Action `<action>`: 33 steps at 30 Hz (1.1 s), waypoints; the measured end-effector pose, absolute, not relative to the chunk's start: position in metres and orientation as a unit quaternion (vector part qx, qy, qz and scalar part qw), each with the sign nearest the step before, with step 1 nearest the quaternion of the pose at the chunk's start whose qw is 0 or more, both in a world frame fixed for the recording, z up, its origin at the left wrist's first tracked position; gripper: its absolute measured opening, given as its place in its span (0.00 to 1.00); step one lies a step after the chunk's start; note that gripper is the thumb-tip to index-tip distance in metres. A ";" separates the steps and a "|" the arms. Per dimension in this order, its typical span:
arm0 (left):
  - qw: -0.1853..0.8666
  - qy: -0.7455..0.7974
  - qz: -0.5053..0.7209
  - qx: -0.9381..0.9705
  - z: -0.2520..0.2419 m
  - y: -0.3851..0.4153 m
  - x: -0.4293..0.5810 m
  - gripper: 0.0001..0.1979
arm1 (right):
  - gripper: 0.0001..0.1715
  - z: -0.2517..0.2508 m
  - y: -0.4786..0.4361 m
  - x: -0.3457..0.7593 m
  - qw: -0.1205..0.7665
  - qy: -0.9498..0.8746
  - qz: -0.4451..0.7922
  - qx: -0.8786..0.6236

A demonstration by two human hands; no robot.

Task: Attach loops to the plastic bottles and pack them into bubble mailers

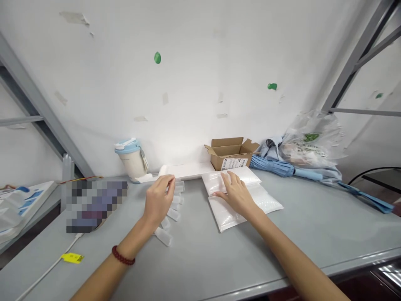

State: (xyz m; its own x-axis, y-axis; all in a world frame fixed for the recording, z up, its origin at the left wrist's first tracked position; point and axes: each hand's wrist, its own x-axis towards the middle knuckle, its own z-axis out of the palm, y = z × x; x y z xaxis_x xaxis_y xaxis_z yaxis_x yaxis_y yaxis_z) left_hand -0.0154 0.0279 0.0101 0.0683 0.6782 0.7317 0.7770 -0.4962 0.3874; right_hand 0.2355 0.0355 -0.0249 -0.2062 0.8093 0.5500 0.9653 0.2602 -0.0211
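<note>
My left hand (pixel 158 198) is raised above the table, thumb and fingertips pinched together. Whatever sits in that pinch, if anything, is too small to make out. Beneath and beside it lies a row of several small translucent plastic pieces (pixel 173 214). My right hand (pixel 236 193) rests palm down with fingers spread on white, shiny padded mailers (pixel 261 198), which overlap each other. A white paper strip (pixel 191 170) stretches along the wall behind both hands, its left end curled up.
An open cardboard box (pixel 232 161) stands behind the mailers. To its right lie a folded blue umbrella (pixel 272 165) and a clear plastic bag (pixel 313 142). A cream tumbler with a blue lid (pixel 133 163), a pixelated object (pixel 95 205) and a white cable (pixel 46 271) are on the left.
</note>
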 end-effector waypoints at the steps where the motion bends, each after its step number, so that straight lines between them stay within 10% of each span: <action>1: 0.049 -0.489 -0.477 -0.728 0.007 0.022 -0.015 0.11 | 0.43 -0.022 0.032 0.231 0.265 -0.756 -0.174 -0.572; 12: -0.075 -0.321 -0.448 -0.831 -0.007 -0.012 0.004 0.13 | 0.14 -0.016 0.004 0.195 0.286 -0.804 -0.332 -0.402; 19: -0.080 -0.509 -0.572 -0.638 0.020 0.006 -0.022 0.15 | 0.14 -0.015 0.010 0.201 0.293 -0.810 -0.302 -0.408; 23: -0.374 -0.527 -0.542 -0.537 0.029 0.021 -0.042 0.22 | 0.14 -0.015 0.007 0.200 0.291 -0.828 -0.285 -0.385; 33: -0.588 -0.427 -0.367 -0.581 0.025 0.003 -0.021 0.12 | 0.52 -0.011 -0.005 0.199 0.234 -0.867 -0.121 -0.422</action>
